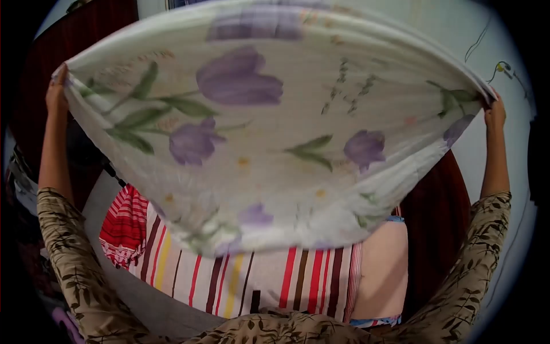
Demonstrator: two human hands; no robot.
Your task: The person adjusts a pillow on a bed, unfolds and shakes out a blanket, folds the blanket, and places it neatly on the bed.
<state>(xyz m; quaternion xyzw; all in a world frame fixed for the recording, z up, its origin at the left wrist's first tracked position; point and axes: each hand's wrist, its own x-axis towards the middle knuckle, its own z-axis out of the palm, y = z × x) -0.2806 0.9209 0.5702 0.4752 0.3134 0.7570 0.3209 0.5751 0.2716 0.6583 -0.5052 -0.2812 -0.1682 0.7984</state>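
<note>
A white bedsheet (269, 143) printed with purple tulips and green leaves billows in the air in front of me. My left hand (57, 94) grips its upper left corner, fingers closed round the fabric. At the far right, my right hand (494, 112) is closed on the opposite corner. Both arms are raised and spread wide, so the sheet is stretched between them and its lower edge sags in a curve. Beneath it lies a striped bedspread (229, 281) in white, red, brown and yellow, partly hidden by the sheet.
A red-and-white striped cloth (123, 226) lies at the bed's left end. Bare beige mattress (378, 275) with blue edging shows at the right. Dark wooden boards (438, 223) stand beyond both ends. Wires (501, 67) hang on the pale wall at right.
</note>
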